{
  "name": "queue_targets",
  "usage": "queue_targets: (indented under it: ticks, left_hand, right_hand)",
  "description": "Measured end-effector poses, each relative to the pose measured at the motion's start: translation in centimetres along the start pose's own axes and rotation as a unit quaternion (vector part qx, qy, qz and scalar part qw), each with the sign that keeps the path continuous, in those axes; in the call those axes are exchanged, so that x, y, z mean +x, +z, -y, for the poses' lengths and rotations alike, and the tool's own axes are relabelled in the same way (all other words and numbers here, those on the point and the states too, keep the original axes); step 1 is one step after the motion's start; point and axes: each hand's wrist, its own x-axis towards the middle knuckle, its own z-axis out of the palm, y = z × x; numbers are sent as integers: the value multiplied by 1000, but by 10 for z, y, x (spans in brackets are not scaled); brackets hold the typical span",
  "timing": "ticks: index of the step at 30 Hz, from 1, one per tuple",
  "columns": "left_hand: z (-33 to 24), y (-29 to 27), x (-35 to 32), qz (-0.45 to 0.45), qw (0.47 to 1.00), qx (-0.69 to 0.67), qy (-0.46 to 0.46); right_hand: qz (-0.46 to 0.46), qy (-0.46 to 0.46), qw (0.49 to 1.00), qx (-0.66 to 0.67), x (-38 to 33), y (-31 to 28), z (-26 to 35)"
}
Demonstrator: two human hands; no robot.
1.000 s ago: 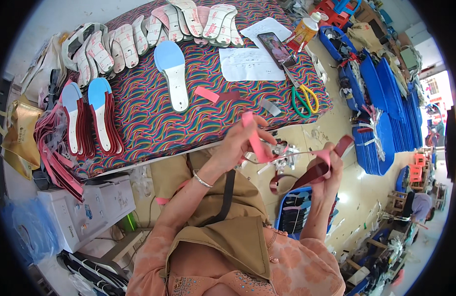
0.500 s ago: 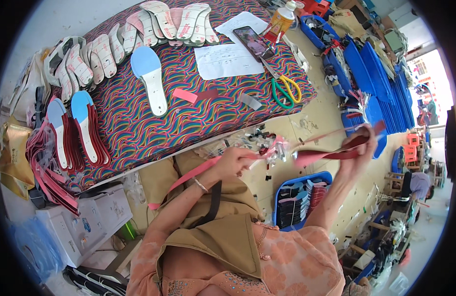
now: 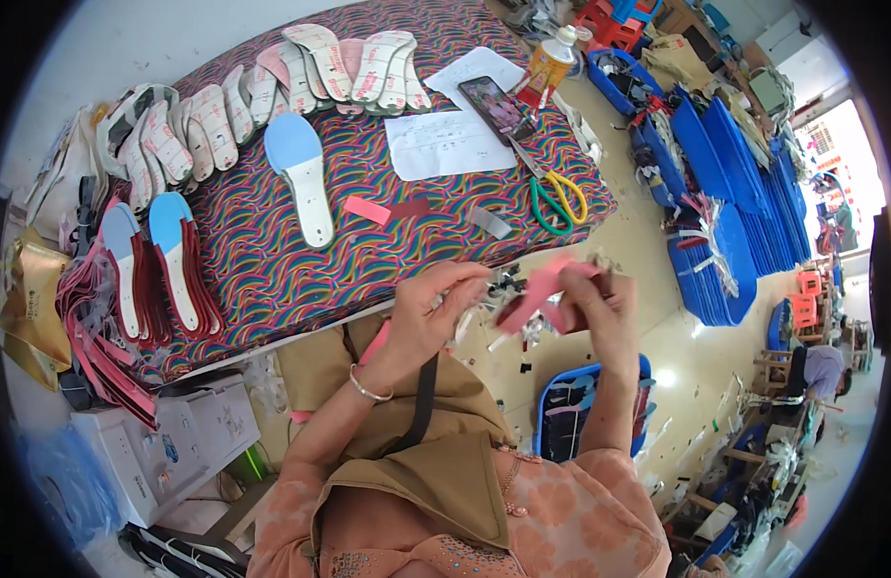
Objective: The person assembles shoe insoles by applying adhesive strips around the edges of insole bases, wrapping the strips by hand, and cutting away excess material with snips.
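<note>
The left hand and the right hand meet in front of the body, just off the near edge of the table. Between them runs a pink strap, pinched by both hands' fingers. The strap is a narrow, soft band, pink on one face and dark red on the other, bent where the right hand grips it.
</note>
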Motion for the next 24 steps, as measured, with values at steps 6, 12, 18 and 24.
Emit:
queue_targets:
  ticks: [6, 12, 18, 24]
  left_hand:
    - [-51, -28, 3, -29, 993, 68, 95]
    - [-43, -43, -4, -2, 976, -199, -84]
    - [-46, -62, 1, -51, 895, -443, 9]
    - [-46, -35, -3, 47, 821, -568, -33]
  right_hand:
    - [213, 20, 970, 112, 12, 49, -10]
    - [266, -30, 959, 96, 10, 88, -12]
    - [209, -3, 975, 74, 15, 48, -3]
    - [330, -185, 915, -143, 13, 5, 40]
